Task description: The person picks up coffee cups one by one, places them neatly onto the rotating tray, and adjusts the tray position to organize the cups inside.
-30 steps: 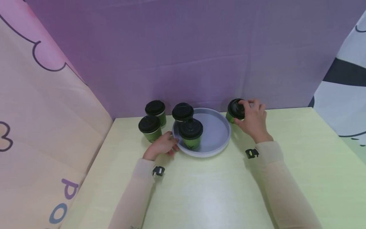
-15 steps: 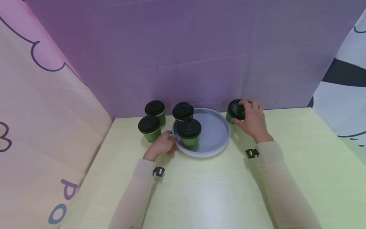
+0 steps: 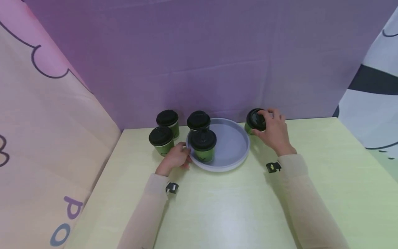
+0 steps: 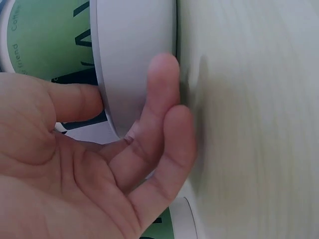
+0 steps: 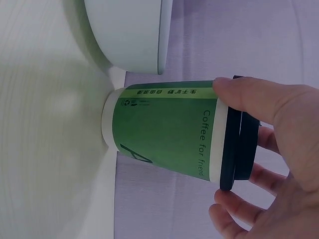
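Observation:
On the round grey tray [image 3: 231, 145] stand two green paper coffee cups with black lids, a front cup [image 3: 204, 154] and a rear cup [image 3: 198, 121]. My left hand [image 3: 175, 159] holds the tray's left rim, its thumb [image 4: 79, 102] over the edge and its fingers [image 4: 164, 84] along the outer wall. To the tray's right, my right hand [image 3: 274, 133] grips another lidded coffee cup [image 5: 164, 132] around its black lid [image 5: 232, 144]. That cup stands upright with its base on the table, apart from the tray.
Two more lidded cups, a near one [image 3: 163, 145] and a far one [image 3: 169, 121], stand left of the tray. A purple cloth backdrop [image 3: 186, 62] rises along the rear edge of the pale table [image 3: 211, 207]. A printed cloth [image 3: 46, 138] borders the left side.
The front cup on the tray has shifted slightly left. Both hands keep their places on the tray rim and the right cup. The head view has drifted a little.

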`<state>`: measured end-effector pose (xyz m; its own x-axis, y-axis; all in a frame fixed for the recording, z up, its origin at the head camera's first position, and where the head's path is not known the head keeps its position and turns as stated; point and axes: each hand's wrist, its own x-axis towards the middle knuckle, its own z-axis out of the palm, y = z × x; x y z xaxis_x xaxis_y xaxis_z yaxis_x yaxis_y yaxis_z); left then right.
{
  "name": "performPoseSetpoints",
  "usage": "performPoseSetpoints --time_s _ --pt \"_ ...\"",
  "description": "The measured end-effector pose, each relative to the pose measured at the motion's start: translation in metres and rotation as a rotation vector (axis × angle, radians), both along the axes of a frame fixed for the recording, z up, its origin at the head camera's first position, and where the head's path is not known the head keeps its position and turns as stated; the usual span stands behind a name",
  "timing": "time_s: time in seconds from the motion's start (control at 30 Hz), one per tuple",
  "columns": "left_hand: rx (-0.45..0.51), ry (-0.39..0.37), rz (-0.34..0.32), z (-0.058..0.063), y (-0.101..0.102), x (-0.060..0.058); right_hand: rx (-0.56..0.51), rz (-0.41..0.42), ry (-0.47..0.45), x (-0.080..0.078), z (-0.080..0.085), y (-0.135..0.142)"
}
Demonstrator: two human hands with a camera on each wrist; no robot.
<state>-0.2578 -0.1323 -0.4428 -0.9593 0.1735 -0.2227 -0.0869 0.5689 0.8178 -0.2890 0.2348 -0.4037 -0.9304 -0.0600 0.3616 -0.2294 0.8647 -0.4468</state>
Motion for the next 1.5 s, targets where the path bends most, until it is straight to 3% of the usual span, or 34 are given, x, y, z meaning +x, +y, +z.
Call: performPoseSetpoints --time_s 0.37,1.0,1.5 --pt "0.010 -0.004 0.086 -0.001 0.003 -0.001 -0.009 0.027 0.002 0.001 0.001 0.001" --pt "0.028 -0.124 -0.024 0.009 -0.003 0.005 -0.054 0.003 -0.012 0.001 0.003 0.006" --pt "0.040 -0.111 -0.020 0.008 0.001 0.006 -0.070 -0.015 -0.018 0.007 0.019 0.009"
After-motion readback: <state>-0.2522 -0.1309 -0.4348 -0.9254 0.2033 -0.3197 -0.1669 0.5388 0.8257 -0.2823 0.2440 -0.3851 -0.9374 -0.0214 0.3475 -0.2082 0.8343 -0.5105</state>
